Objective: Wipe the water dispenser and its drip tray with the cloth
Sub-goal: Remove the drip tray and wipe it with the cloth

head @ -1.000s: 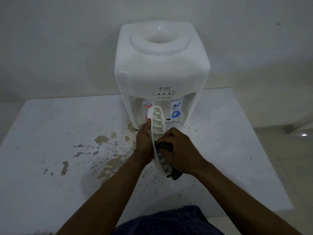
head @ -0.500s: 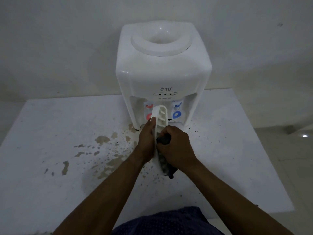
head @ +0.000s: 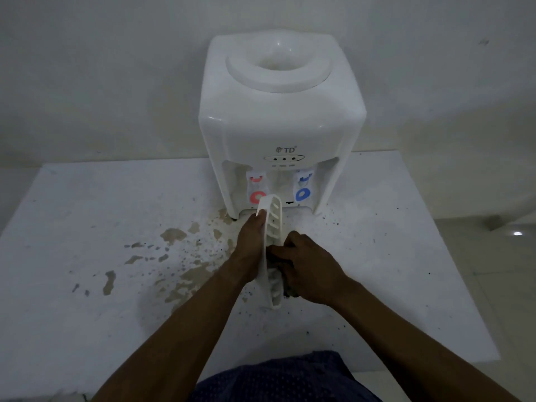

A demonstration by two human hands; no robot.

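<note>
A white tabletop water dispenser (head: 278, 111) stands at the back of the table against the wall, with a red tap on its left and a blue tap on its right. The white slotted drip tray (head: 272, 221) is out of the dispenser and stands on edge in front of it. My left hand (head: 251, 242) grips the tray from its left side. My right hand (head: 307, 268) presses a dark cloth (head: 290, 290) against the tray's right face; the cloth is mostly hidden under the hand.
The white table (head: 87, 285) has brown patches of chipped paint (head: 174, 236) left of my hands and dark specks around the dispenser's base. The table's right edge drops to a tiled floor (head: 493, 271). My dark patterned clothing shows at the bottom.
My right hand with the cloth has slid back down the tray's face toward me. The tray has turned more edge-on and upright. My left hand keeps its grip.
</note>
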